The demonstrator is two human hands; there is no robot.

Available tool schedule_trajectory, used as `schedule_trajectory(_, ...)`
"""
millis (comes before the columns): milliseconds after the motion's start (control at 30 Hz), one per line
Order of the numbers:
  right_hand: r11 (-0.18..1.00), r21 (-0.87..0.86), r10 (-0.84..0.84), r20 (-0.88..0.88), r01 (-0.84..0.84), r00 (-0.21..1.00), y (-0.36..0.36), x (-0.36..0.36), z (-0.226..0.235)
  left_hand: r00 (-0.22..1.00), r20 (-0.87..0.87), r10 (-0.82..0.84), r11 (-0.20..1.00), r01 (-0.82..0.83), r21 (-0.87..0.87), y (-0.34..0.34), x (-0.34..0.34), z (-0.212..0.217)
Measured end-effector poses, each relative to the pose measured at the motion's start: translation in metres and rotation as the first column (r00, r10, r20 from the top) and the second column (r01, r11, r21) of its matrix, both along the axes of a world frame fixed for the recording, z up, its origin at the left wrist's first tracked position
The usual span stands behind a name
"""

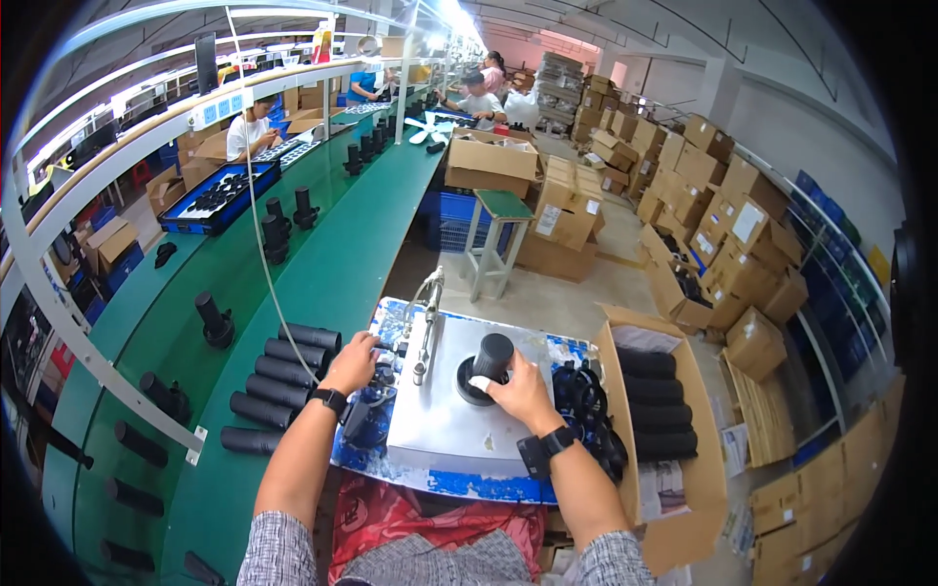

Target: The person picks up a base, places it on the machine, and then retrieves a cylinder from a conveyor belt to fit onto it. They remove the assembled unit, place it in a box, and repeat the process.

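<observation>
My right hand (pixel 521 391) is wrapped round a black cylindrical tube (pixel 491 354), which stands slightly tilted in a round black base (pixel 467 383) on a metal box-shaped fixture (pixel 440 430). My left hand (pixel 354 363) is curled at the fixture's left side, its fingertips against a small dark part (pixel 391 348); what they grip is hard to make out. A metal air cylinder (pixel 426 337) with a hose is mounted at the fixture's back left. Just left of my left hand lie several black tubes (pixel 274 383) in a row on the green bench.
Black ring-shaped parts (pixel 589 410) are heaped right of the fixture, beside an open carton (pixel 718 488) holding black tubes. A green conveyor (pixel 244 293) carries upright black assemblies on the left. Beyond stand a stool (pixel 503 203), stacked cartons and several people at work.
</observation>
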State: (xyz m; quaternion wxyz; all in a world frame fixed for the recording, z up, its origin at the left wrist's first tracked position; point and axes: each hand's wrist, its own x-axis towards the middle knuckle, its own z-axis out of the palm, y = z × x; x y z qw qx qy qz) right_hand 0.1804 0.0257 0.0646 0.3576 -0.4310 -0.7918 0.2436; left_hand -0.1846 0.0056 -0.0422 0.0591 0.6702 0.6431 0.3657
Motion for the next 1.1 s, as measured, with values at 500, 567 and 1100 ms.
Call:
schedule_trajectory(500, 0.999, 0.017, -0.028, -0.052, 0.029, 0.998, -0.003, -0.005, -0.01, 0.987, -0.138, -0.087, 0.879, 0.011, -0.477, 0.022, 0.003, 0.022)
schedule_trajectory(567, 1.0, 0.021, -0.015, -0.088, 0.017, 0.996, -0.002, -0.009, -0.014, 0.996, -0.093, -0.004, 0.958, -0.022, -0.284, 0.003, 0.014, 0.024)
schedule_trajectory(1100, 0.489, 0.803, 0.281, 0.224, -0.34, 0.933, -0.159, -0.025, 0.078, 0.99, 0.039, -0.138, 0.748, 0.078, 0.659, -0.255, 0.136, 0.124)
